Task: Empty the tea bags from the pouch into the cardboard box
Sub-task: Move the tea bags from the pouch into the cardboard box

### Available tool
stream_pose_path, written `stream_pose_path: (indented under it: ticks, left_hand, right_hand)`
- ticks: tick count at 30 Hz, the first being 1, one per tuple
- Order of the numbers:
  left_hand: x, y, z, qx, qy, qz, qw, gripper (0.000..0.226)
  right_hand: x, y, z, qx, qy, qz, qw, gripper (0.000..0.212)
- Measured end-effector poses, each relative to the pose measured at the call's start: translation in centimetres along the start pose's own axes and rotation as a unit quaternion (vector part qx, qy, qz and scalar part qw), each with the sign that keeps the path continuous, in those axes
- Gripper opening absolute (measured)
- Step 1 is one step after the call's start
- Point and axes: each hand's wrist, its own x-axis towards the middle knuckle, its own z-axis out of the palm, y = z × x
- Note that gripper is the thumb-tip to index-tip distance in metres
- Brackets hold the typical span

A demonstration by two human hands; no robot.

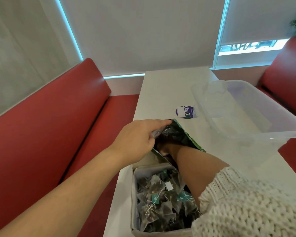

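Observation:
A dark pouch (176,134) with a green rim is held open just beyond the cardboard box (133,189), mouth facing me. My left hand (137,139) grips the pouch's upper left edge. My right hand (167,149) is pushed inside the pouch, so only the wrist and part of the hand show; its fingers are hidden. The box stands at the table's near edge and holds several pyramid tea bags (161,197) with strings and small green tags.
A clear plastic tub (243,113) stands at the right of the white table (161,89). A round purple sticker with a white tag (185,111) lies beyond the pouch. Red bench seats flank the table on both sides.

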Motion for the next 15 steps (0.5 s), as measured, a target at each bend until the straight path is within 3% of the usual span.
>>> stream_pose_path:
  ticks: [7,12,15]
  left_hand:
    - [-0.2,-0.2,0.3,0.020,0.028,0.018,0.999,0.066]
    - [-0.4,-0.6,0.3,0.045,0.020,0.023,0.999,0.066]
    - [-0.5,-0.5,0.3,0.089,0.035,0.034,0.995,0.061]
  right_hand:
    - [1.3,0.3,1.2,0.045,0.039,0.000,0.998,0.049]
    - [1.4,0.4,1.4,0.092,0.052,0.012,0.994,0.031]
    - [1.9,0.1,1.6,0.109,0.077,0.005,0.991,0.036]
